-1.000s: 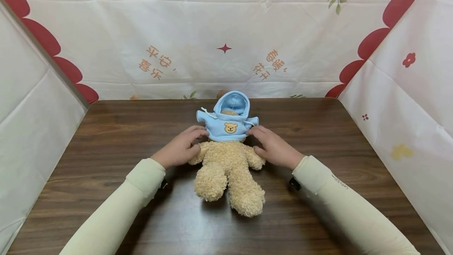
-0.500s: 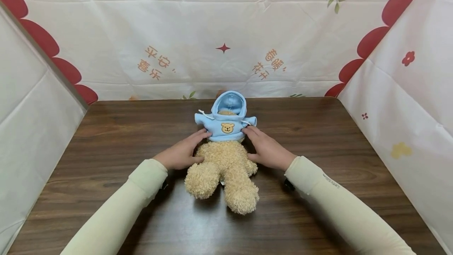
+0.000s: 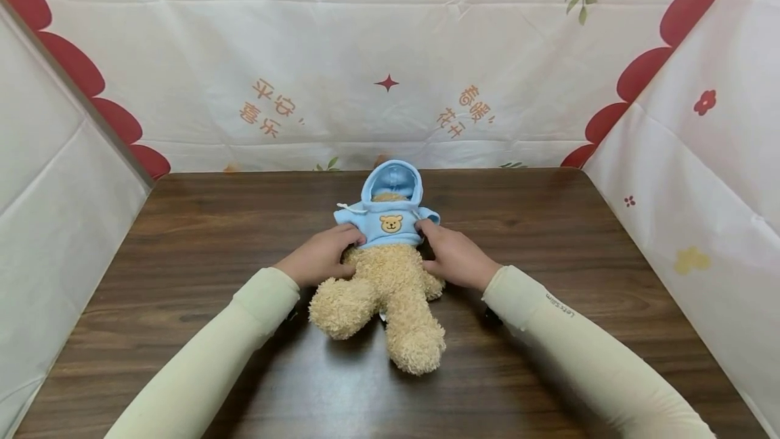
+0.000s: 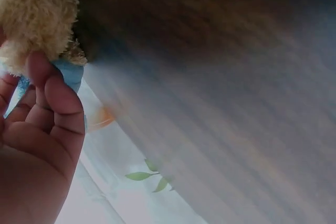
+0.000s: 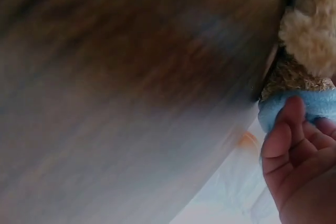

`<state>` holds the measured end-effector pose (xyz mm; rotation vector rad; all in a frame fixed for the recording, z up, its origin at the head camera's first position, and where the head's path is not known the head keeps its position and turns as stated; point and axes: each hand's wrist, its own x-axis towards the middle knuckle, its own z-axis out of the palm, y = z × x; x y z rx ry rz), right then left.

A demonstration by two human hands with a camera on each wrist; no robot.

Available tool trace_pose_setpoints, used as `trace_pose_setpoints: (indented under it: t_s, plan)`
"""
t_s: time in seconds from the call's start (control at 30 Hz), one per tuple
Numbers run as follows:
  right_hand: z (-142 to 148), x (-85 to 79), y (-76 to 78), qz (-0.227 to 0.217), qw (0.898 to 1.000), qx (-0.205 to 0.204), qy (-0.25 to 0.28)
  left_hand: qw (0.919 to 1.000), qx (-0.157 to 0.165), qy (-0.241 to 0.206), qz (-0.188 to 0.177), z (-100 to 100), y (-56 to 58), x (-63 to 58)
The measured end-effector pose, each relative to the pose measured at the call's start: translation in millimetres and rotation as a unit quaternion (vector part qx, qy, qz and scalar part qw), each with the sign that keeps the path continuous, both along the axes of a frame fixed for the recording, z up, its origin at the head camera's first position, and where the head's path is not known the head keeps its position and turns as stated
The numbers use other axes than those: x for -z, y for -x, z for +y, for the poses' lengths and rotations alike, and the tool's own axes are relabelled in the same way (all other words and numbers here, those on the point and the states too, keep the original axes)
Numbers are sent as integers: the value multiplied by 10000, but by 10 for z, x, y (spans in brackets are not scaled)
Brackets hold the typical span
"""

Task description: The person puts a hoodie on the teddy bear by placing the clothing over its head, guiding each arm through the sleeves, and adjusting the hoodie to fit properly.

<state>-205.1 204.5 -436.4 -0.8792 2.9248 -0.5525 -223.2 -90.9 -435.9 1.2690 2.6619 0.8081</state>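
A curly tan teddy bear point(image 3: 390, 276) lies on the table, legs toward me. Its head end is inside a small blue hoodie point(image 3: 372, 225) with a bear-face patch; a bit of tan fur shows in the hood opening. My left hand point(image 3: 319, 255) grips the hoodie's left side near the hem, with its thumb against the bear's body. On the other side my right hand point(image 3: 461, 256) holds the hoodie's right edge, fingers curled at the blue cloth point(image 5: 273, 108). The bear's left-side arm is hidden behind my left hand, and its face is covered.
The brown wooden table point(image 3: 201, 236) runs back to a white printed cloth point(image 3: 341, 53) hanging behind it. White cloth also stands along the left and right sides of the table.
Both hands have moved inward and closed on the hoodie's sides. The bear has shifted slightly left, its left leg swinging outward. The hoodie's sleeves now droop a little lower.
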Motion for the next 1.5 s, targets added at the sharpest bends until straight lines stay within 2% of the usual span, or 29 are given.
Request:
trace_pose_setpoints:
  t_s: [0.1, 0.23, 0.4, 0.7, 0.83, 0.9, 1.0, 1.17, 1.3, 1.5]
  plan:
    - [-8, -2, 1, 75, 9999, -74, 29, 9998, 63, 47, 168, 32, -2, -5]
    - [-4, 2, -10, 199, 9996, -175, 78, 9996, 97, 210, 140, 68, -10, 7]
    - [20, -38, -44, 306, 9989, -320, 152, 9994, -91, 274, -165, 19, -63, -30]
    - [95, -185, -113, -378, 9970, -444, 510, 9952, -31, 365, -905, -69, -103, -145]
    - [83, -164, -106, -278, 9967, -486, 580, 9917, -79, 356, -1230, -61, -108, -174]
    - [68, -140, -103, -210, 9964, -502, 643, 9915, -85, 365, -1249, -50, -112, -179]
    - [42, -115, -105, -154, 9958, -510, 749, 9932, -24, 374, -1099, -13, -113, -175]
    - [-14, -89, -114, -172, 9949, -426, 899, 9984, 102, 325, -459, 59, -114, -131]
    - [-47, -67, -136, -189, 9952, -339, 899, 9995, 20, 302, -118, 109, -127, -116]
    - [-61, -21, -151, 351, 9951, -484, 785, 9989, -76, 293, 360, 172, -174, -135]
